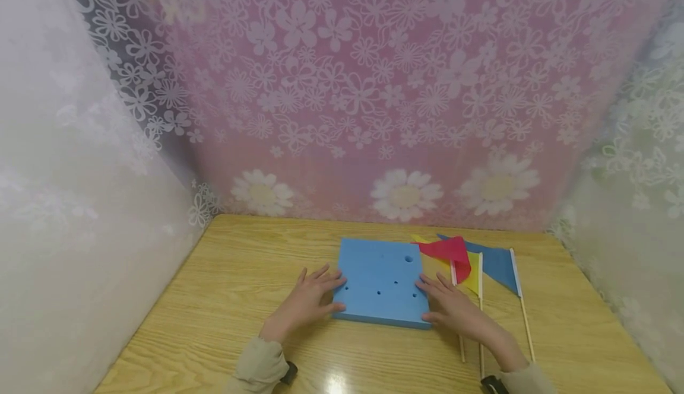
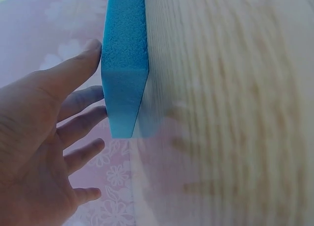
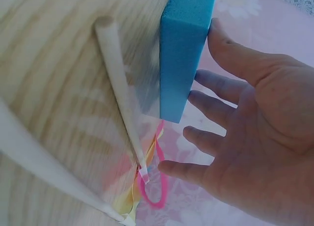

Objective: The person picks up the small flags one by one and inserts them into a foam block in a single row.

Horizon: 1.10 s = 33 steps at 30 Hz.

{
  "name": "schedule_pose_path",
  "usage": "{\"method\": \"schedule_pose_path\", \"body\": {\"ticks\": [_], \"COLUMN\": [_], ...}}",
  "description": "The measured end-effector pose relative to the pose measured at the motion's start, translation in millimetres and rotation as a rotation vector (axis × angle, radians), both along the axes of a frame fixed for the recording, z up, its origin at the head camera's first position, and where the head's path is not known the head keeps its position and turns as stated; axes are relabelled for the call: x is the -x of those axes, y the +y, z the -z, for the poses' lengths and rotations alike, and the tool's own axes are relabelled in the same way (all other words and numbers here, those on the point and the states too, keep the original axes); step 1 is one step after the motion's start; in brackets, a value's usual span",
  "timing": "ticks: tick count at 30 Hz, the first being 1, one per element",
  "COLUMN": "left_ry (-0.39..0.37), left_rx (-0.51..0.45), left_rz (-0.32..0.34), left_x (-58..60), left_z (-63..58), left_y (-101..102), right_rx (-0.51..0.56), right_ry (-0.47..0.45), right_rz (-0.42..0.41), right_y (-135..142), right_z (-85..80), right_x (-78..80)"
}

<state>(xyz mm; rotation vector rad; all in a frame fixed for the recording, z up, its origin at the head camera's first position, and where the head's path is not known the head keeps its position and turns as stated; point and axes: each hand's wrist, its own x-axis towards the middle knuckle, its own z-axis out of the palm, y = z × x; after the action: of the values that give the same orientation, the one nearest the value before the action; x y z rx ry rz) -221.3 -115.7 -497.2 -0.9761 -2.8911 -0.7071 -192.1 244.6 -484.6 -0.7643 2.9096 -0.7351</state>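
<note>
A flat blue foam board [image 1: 374,269] with several small holes and one larger hole near its far right corner lies on the table. My left hand [image 1: 312,299] rests on its left edge, fingers spread and fairly straight. At the opposite edge, my right hand [image 1: 454,308] touches the board the same way. In the left wrist view the thumb and fingertips meet the rim of the foam board [image 2: 125,49]. The right wrist view has the right hand's [image 3: 245,103] thumb and fingertips against the board's edge [image 3: 184,54], with the little finger near a pink flag.
To the right lie a red pennant [image 1: 456,254], a yellow pennant [image 1: 474,281] and a blue pennant [image 1: 499,266] on thin wooden sticks, partly overlapping. The right forearm crosses over some sticks. Flowered cloth [image 1: 374,85] hangs behind and beside the wooden table [image 1: 224,299].
</note>
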Motion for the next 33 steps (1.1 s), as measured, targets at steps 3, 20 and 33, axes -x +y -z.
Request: {"method": "schedule_pose_path", "body": {"ticks": [3,20,33], "left_ry": [0.009,-0.036,-0.044], "left_rx": [-0.003,0.03,0.012], "left_rz": [-0.01,-0.006,-0.004], "left_x": [0.9,5.9,5.4], "left_z": [-0.7,0.6,-1.1], "left_y": [2.0,8.7,9.1], "right_rx": [-0.032,-0.05,0.005], "right_ry": [0.024,-0.036,-0.178], "right_rz": [0.005,0.466,0.44], "right_y": [0.4,19.6,40.6], "right_z": [-1.3,-3.7,2.9], "right_x": [1.5,3.5,19.3]}}
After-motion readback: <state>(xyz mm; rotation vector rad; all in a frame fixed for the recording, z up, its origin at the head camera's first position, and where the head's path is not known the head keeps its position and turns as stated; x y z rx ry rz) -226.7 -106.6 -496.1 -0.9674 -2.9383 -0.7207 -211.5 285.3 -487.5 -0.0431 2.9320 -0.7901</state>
